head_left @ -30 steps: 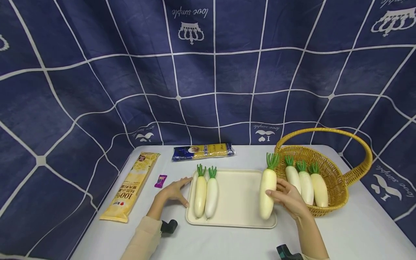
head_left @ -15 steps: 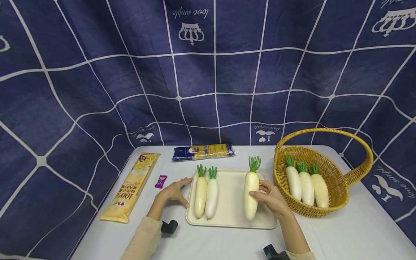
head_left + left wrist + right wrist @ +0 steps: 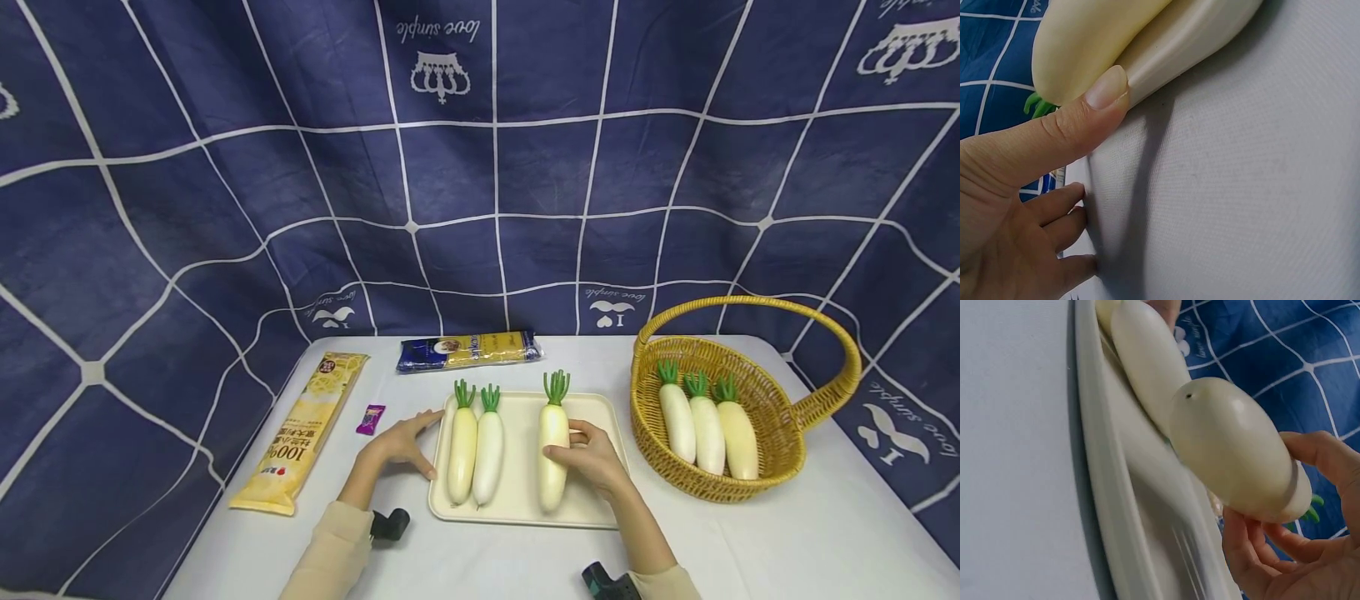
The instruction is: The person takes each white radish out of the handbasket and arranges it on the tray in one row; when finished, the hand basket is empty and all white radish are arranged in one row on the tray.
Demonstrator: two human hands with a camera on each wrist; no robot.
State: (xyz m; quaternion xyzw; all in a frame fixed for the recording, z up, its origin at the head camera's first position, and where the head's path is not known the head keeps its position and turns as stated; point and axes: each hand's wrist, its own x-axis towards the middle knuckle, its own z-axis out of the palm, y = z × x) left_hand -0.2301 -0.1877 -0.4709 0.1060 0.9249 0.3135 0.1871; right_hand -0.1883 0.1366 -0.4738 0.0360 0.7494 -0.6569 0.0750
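My right hand (image 3: 594, 458) grips a pale white radish (image 3: 553, 458) with green stalks between thumb and fingers, over the middle-right of the cream tray (image 3: 517, 514). In the right wrist view the held radish (image 3: 1238, 450) hangs above the tray, its blunt end toward the camera. Two more radishes lie side by side at the tray's left: a yellowish radish (image 3: 462, 458) and a whiter radish (image 3: 490, 458). My left hand (image 3: 401, 446) rests at the tray's left edge with fingers spread; in the left wrist view its thumb (image 3: 1107, 90) touches the rim beside the yellowish radish.
A wicker basket (image 3: 645, 442) with a tall handle stands to the right, holding three radishes. Behind the tray lies a blue and yellow pasta packet (image 3: 471, 351). On the left are a long yellow packet (image 3: 303, 433) and a small purple sweet (image 3: 371, 419).
My right hand has carried the radish leftward, from beside the basket at the tray's right edge to nearer the tray's middle, and lower. My left hand has stayed in place.
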